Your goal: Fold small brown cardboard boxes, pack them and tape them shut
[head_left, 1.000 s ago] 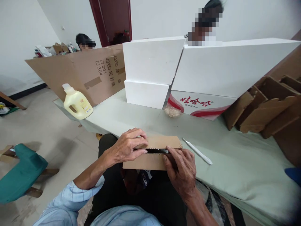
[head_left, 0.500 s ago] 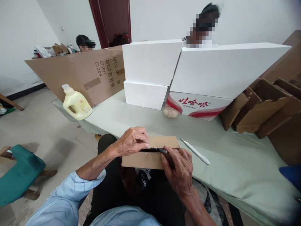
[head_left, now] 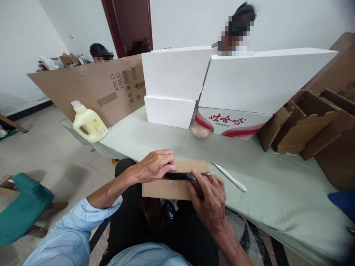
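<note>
The fingers point(head_left: 169, 167) of the left hand point(head_left: 153, 165) were curled over the left end of the cardboard piece point(head_left: 165, 189), with the thumb opposed, and appeared to pinch its far edge. The fingers of the right hand point(head_left: 211, 197) were bent around the right end; the index fingertip rested at the slot point(head_left: 181, 177) and the thumb pressed the near panel. The undersides of both grips were hidden, so the clamping force could not be judged. The cardboard piece was located above the lap, at the near edge of the tabletop point(head_left: 277, 181). What supported it from below could not be determined.

Risk 1: tearing. The slot had ragged edges, and an uneven pull by the two hands could have split the cardboard beyond them.

Risk 2: slipping. Contact was confined to the ends; loss of either pinch could have let the piece tip toward the lap.

Risk 3: pinching or scraping. The right index fingertip lay at the slot, where sudden closing of the panels could have caught it.

Risk 4: cutting. The white-handled knife point(head_left: 229, 177) lay loose beside the right hand, apparently bladed at its far end. A sideways sweep of that hand could have struck it.
</note>
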Demonstrator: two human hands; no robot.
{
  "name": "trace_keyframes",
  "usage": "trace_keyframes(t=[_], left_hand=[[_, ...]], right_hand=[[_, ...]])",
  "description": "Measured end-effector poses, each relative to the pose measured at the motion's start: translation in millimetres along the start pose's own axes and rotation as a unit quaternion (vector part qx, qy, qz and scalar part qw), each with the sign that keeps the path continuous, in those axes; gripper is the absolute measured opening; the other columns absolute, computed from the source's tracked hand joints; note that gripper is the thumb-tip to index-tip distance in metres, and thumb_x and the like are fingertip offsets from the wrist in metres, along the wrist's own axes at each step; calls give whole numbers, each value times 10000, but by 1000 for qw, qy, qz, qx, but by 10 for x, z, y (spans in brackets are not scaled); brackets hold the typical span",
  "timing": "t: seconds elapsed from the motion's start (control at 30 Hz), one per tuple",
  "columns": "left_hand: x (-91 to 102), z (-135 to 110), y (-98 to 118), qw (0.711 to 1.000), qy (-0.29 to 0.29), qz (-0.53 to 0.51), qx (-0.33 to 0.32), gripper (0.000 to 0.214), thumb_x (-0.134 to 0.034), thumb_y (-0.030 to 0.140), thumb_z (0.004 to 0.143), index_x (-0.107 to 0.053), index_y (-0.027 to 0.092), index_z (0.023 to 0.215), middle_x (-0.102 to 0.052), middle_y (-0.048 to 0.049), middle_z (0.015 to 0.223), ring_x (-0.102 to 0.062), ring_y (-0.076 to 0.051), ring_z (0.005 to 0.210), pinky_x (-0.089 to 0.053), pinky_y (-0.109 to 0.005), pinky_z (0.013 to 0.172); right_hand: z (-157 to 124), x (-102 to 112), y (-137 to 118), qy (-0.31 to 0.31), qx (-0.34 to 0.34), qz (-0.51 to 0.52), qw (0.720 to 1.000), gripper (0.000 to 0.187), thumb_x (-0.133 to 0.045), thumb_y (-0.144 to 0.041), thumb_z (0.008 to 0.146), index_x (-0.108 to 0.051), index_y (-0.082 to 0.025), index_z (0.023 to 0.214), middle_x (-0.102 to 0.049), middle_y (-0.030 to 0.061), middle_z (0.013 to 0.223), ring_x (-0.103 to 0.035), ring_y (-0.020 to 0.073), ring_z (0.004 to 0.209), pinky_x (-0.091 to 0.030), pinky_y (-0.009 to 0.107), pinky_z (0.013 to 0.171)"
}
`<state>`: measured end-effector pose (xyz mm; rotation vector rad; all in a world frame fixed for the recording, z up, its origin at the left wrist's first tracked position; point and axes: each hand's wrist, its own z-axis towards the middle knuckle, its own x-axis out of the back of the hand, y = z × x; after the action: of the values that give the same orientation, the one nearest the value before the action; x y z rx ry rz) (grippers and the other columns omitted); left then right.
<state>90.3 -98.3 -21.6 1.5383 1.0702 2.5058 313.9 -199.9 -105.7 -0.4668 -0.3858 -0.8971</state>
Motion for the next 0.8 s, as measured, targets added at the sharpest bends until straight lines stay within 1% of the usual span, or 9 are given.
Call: trace_keyframes(t=[0.1,0.2,0.3,0.43,0.53,0.6,0.67,0.7,0.8], left_hand=[[28,32,-23,1000,-18,-5,1,249,-502,242,1087,-535,207,843,-588,-9,864,-544,-159,779,-432,-303,762],[56,88,-62,1000,-17,-20,0,240,-501,234,1068,-524,205,831,-588,-1,854,-515,-147,756,-413,-299,744],[70,161,-129,997,-3,-69,42,225,-520,239,1028,-546,197,809,-589,13,800,-501,-131,716,-415,-278,703],[56,266,-283,972,-1,-190,141,226,-578,330,987,-606,182,819,-612,17,782,-553,-109,668,-485,-235,639],[57,367,-436,949,5,-270,163,296,-656,440,956,-633,167,843,-659,-6,791,-602,-103,633,-538,-225,598],[72,456,-559,941,34,-295,164,351,-702,494,927,-628,164,831,-668,-21,773,-619,-111,627,-552,-221,562],[84,565,-707,943,69,-286,156,376,-708,516,917,-617,168,808,-671,-33,766,-640,-125,655,-572,-223,555],[83,629,-790,952,81,-255,147,371,-680,512,932,-612,170,802,-674,-38,765,-652,-132,671,-584,-228,561],[33,870,-1065,984,95,-101,107,316,-554,430,990,-610,177,809,-679,-37,743,-666,-144,661,-595,-251,578]], right_hand=[[6,13,-11,-3,5,1,1000,316,-640,-131,1059,-602,-184,1369,-762,48,959,-649,226,851,-468,399,892],[9,21,-20,-8,7,4,1000,282,-631,-119,1061,-607,-173,1337,-757,47,940,-637,224,844,-462,392,878],[-3,19,-25,-9,3,13,1000,268,-645,-97,1047,-622,-155,1308,-762,60,947,-631,223,844,-456,392,873],[-38,19,-27,-6,-1,20,1000,270,-651,-84,1041,-633,-150,1302,-763,59,937,-638,225,850,-450,395,874],[-68,28,-37,-7,-5,29,1000,278,-653,-75,1036,-636,-143,1304,-761,56,918,-642,225,845,-448,396,873],[-86,39,-51,-7,-6,35,999,278,-649,-68,1034,-638,-138,1303,-760,54,905,-642,224,844,-444,397,872],[-104,52,-69,-9,-9,41,999,273,-640,-62,1036,-645,-129,1300,-753,54,888,-636,222,842,-440,399,873],[-113,60,-78,-10,-11,44,999,270,-637,-61,1036,-648,-122,1299,-748,53,878,-632,221,841,-439,399,875],[-135,77,-93,-10,-17,53,998,260,-635,-52,1030,-662,-110,1282,-727,44,840,-609,213,826,-432,396,876]])
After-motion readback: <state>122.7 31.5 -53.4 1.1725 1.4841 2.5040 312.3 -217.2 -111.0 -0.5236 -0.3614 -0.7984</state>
